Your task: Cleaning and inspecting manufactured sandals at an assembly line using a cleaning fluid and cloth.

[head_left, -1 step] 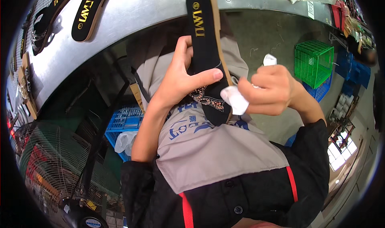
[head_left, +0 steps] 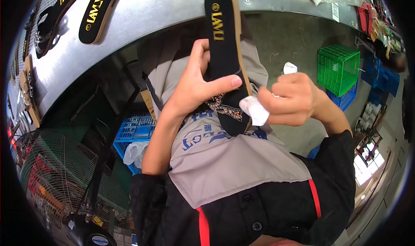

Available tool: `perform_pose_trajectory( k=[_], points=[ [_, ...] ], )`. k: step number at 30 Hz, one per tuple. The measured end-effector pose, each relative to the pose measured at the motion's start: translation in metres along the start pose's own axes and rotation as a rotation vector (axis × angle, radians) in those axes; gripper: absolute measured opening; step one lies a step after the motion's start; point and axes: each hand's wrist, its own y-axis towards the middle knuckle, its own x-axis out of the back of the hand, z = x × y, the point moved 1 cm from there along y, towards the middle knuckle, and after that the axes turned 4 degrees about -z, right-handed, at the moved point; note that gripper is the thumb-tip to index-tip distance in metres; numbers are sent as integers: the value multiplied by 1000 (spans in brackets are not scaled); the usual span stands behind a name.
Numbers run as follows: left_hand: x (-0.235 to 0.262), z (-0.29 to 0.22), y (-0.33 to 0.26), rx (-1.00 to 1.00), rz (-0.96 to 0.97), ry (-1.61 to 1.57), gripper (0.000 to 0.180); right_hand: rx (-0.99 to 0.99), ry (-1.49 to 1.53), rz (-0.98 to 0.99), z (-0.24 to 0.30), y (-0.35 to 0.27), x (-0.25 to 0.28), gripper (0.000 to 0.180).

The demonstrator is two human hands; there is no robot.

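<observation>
From the sandal (head_left: 225,53) in the left hand (head_left: 199,82), heel toward twelve o'clock, the right hand (head_left: 292,99) with its cloth (head_left: 256,112) was at four. At three stood a large crate (head_left: 339,51), another crate (head_left: 344,99) just beside it. A second sandal (head_left: 93,19) lay on the tabletop (head_left: 151,12) between nine and ten; at eight, a side crate (head_left: 136,127), then the fan (head_left: 65,174) farther out.

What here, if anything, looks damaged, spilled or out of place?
Nothing plainly stands out: the left hand grips a black sandal, its beaded strap partly covered but with no visible break, and the right hand holds a crumpled white cloth or tissue beside it.
</observation>
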Motion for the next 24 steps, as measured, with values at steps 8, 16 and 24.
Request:
perform_pose_trajectory(
  k=[8,16,24],
  points=[
    [9,8,-3,-42,-32,-88,84,-95,200,-98,-18,0,-19,17],
    [13,6,3,-62,-31,-109,88,-299,677,-235,5,-7,-34,12],
    [15,8,4,-67,-19,-67,88,-363,195,-177,-10,6,-20,35]
  ],
)
